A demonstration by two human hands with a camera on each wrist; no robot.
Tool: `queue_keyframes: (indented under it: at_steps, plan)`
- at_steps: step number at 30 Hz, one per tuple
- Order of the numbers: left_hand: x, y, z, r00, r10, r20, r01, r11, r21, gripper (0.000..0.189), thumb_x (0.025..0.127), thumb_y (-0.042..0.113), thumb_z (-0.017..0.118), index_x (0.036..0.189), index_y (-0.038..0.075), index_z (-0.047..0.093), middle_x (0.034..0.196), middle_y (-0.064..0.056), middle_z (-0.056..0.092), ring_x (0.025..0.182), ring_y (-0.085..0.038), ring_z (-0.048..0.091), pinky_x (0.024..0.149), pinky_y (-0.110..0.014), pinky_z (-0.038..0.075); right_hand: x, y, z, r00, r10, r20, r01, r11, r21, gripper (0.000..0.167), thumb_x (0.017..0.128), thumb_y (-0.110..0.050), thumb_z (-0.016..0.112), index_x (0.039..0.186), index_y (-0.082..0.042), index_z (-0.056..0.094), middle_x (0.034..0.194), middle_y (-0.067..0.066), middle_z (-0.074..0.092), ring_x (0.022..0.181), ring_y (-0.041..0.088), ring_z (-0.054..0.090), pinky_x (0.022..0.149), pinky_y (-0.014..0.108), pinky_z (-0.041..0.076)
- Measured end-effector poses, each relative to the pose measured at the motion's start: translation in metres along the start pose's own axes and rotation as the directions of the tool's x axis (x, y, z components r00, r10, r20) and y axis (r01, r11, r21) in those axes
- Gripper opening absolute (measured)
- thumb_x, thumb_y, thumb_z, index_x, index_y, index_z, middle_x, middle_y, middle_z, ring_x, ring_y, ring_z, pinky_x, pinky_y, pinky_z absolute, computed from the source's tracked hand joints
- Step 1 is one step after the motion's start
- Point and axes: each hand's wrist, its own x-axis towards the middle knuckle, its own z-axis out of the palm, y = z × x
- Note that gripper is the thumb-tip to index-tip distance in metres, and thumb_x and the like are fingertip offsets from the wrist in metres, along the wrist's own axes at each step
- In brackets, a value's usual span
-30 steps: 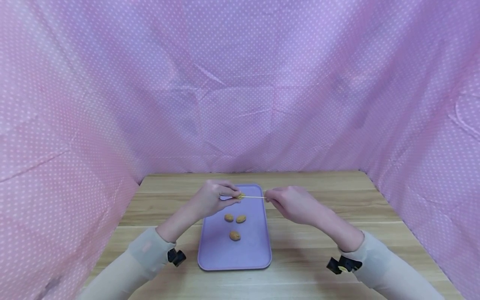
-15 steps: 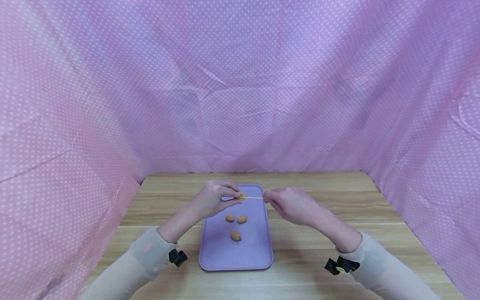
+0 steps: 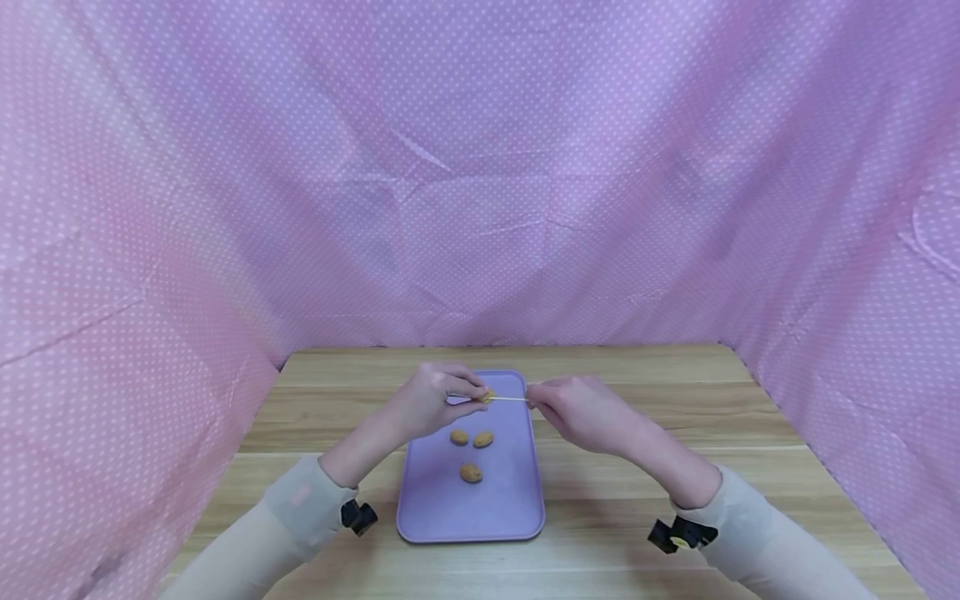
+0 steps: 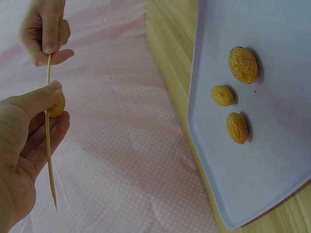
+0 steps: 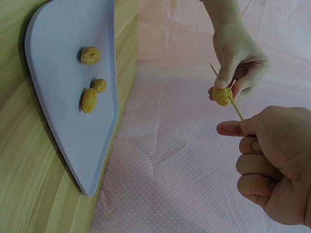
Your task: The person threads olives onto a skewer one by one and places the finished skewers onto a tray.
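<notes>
My left hand (image 3: pixel 438 400) pinches a wrinkled, yellow-brown dried date (image 5: pixel 222 95) between thumb and fingers, above the tray's far part. A thin wooden skewer (image 4: pixel 50 160) runs through the date, its pointed end sticking out past it along the left palm. On the other side, my right hand (image 3: pixel 588 412) pinches the skewer's blunt end between thumb and forefinger, the remaining fingers curled in. A short stretch of skewer shows between the two hands. Three more dried dates lie on the lilac tray (image 3: pixel 510 508): one date (image 3: pixel 459 437) beside another date (image 3: pixel 483 439), and a date (image 3: pixel 471 473) nearer me.
The tray rests on a light wooden table (image 3: pixel 637 517). Pink dotted cloth (image 3: pixel 480 250) hangs along the back and both sides. A small black camera (image 3: pixel 358 517) sits on the left wrist, and another camera (image 3: pixel 681 533) on the right.
My left hand has shifted slightly right with the date, closer to the right hand. The bare stretch of skewer between them has become shorter. The dates on the tray stay put.
</notes>
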Motion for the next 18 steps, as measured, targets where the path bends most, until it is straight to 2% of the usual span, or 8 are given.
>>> queue_keyframes:
  at_steps: [14,18]
  plan:
    - [0.0029,-0.0015,0.0040,0.999,0.026,0.019,-0.026,1.000,0.006,0.017,0.079,0.004,0.093,0.093,0.001,0.084,0.092,-0.008,0.082,0.082,-0.017,0.081,0.078,-0.007,0.061,0.0016,-0.0007,0.0012,1.000,0.010,0.019,-0.011,0.999,0.034,0.014,0.099,-0.001,0.068,0.098,-0.015,0.071,0.094,-0.002,0.082,0.080,0.009,0.076,0.065,0.024,0.063]
    - [0.0034,-0.0020,0.0050,0.999,0.025,0.020,-0.025,1.000,0.007,0.017,0.079,0.004,0.093,0.093,0.002,0.084,0.092,-0.007,0.082,0.082,-0.016,0.080,0.078,-0.007,0.061,0.0021,-0.0008,0.0009,1.000,0.014,0.021,-0.015,0.999,0.031,0.014,0.100,-0.002,0.068,0.097,-0.015,0.070,0.093,-0.003,0.081,0.077,0.007,0.074,0.064,0.023,0.062]
